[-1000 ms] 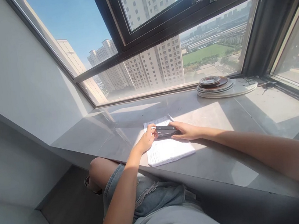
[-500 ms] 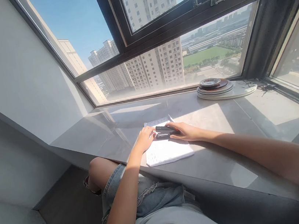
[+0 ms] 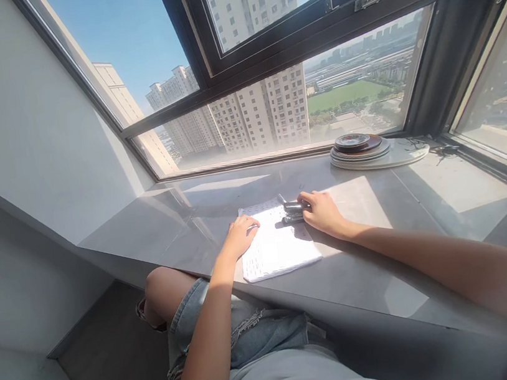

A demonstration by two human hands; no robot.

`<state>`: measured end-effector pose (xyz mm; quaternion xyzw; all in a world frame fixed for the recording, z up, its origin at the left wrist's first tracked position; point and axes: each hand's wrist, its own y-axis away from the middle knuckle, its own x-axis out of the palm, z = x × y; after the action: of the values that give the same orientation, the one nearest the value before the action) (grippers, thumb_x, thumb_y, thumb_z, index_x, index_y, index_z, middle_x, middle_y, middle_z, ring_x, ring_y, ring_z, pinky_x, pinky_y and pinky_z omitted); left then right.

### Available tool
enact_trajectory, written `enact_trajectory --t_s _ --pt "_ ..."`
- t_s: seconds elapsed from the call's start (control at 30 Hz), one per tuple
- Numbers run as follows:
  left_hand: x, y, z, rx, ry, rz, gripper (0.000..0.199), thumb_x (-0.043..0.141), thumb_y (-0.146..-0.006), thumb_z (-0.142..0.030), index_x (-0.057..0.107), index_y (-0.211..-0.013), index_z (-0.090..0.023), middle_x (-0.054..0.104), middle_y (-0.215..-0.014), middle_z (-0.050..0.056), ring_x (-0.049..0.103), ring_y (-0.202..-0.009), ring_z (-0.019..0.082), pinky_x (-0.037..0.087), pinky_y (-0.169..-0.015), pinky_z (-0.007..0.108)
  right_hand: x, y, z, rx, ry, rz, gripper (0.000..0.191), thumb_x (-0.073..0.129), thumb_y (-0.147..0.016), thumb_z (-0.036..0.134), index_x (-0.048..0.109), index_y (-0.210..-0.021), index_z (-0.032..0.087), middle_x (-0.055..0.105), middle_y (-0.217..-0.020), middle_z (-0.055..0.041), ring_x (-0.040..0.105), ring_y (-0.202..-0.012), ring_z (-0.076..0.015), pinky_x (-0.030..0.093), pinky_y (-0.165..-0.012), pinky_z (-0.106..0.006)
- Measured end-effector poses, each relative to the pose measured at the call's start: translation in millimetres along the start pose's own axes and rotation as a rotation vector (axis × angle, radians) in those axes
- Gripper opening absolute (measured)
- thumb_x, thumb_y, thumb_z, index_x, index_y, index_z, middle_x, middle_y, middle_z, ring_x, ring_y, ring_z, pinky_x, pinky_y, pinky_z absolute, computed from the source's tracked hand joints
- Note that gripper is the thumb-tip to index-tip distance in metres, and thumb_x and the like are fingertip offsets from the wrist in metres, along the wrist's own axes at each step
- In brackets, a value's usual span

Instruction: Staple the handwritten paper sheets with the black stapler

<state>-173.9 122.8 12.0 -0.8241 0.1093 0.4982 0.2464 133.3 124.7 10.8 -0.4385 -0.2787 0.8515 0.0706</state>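
Note:
White sheets of paper with printed lines point(image 3: 278, 250) lie stacked on the ledge in front of me. My left hand point(image 3: 240, 237) rests on their left edge with its fingers stretched out and nothing in it. Over the right side of the sheets, my right hand point(image 3: 325, 212) is closed around the back end of a black stapler point(image 3: 292, 208). The stapler's front points left, and its upper arm and base stand apart there. My right fingers hide its rear part.
A stack of plates point(image 3: 359, 151) sits on the ledge by the window at the right, with a small dark object point(image 3: 446, 151) beside it in the corner. The grey ledge point(image 3: 169, 227) runs under a dark-framed window point(image 3: 240, 94). My knee point(image 3: 166, 290) is below its front edge.
My right hand has moved the stapler to the right, away from my left hand. The left hand, earlier near the stapler's front, now lies on the paper alone.

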Motion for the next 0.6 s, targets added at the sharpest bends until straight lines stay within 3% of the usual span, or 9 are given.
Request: enact_trajectory --t_s 0.1,0.3,0.43,0.53,0.6 --pt "-3.3 1.6 4.4 0.013 0.036 -0.013 0.023 0.055 -0.1 -0.018 0.076 -0.107 -0.023 0.071 -0.119 0.008 0.062 -0.119 0.028 0.044 -0.117 0.051 -0.1 0.1 -3.0 0.002 0.005 -0.042 0.026 0.052 -0.072 0.01 0.067 -0.09 0.022 0.07 -0.084 -0.0092 0.06 -0.09 -0.0295 0.038 -0.09 -0.045" --pt "-12.0 7.5 7.4 0.027 0.075 -0.012 0.04 0.044 -0.09 -0.002 0.077 -0.103 -0.022 0.073 -0.116 0.009 0.065 -0.116 0.026 0.05 -0.112 0.048 -0.4 -1.6 -7.7 -0.02 -0.096 -0.113 0.02 0.051 -0.075 0.012 0.065 -0.083 0.025 0.073 -0.083 -0.0079 0.061 -0.088 -0.0299 0.038 -0.09 -0.046" --pt "-13.6 13.3 -26.6 0.043 0.044 -0.003 0.042 0.04 -0.097 -0.005 0.076 -0.11 -0.024 0.072 -0.127 0.008 0.063 -0.125 0.027 0.045 -0.119 0.049 0.0 -1.1 -1.8 -0.161 -0.095 -0.007 0.018 0.049 -0.084 0.017 0.065 -0.09 0.023 0.075 -0.089 -0.0069 0.064 -0.087 -0.0266 0.039 -0.089 -0.042" --pt "-4.2 17.6 -61.8 0.106 0.05 0.028 0.035 0.045 -0.109 -0.026 0.069 -0.135 -0.028 0.065 -0.147 0.007 0.055 -0.141 0.028 0.039 -0.126 0.05 -0.8 -0.9 0.6 -0.192 -0.093 0.036 0.019 0.047 -0.092 0.023 0.066 -0.095 0.023 0.075 -0.091 -0.0071 0.065 -0.085 -0.0258 0.04 -0.084 -0.039" --pt "5.3 20.3 -77.4 0.147 0.011 0.119 0.038 0.05 -0.11 -0.037 0.063 -0.145 -0.032 0.053 -0.162 0.007 0.045 -0.153 0.03 0.032 -0.131 0.054 -1.8 -1.2 0.6 -0.193 -0.103 0.047 0.021 0.045 -0.097 0.027 0.065 -0.094 0.023 0.074 -0.089 -0.0065 0.064 -0.083 -0.025 0.04 -0.081 -0.037"
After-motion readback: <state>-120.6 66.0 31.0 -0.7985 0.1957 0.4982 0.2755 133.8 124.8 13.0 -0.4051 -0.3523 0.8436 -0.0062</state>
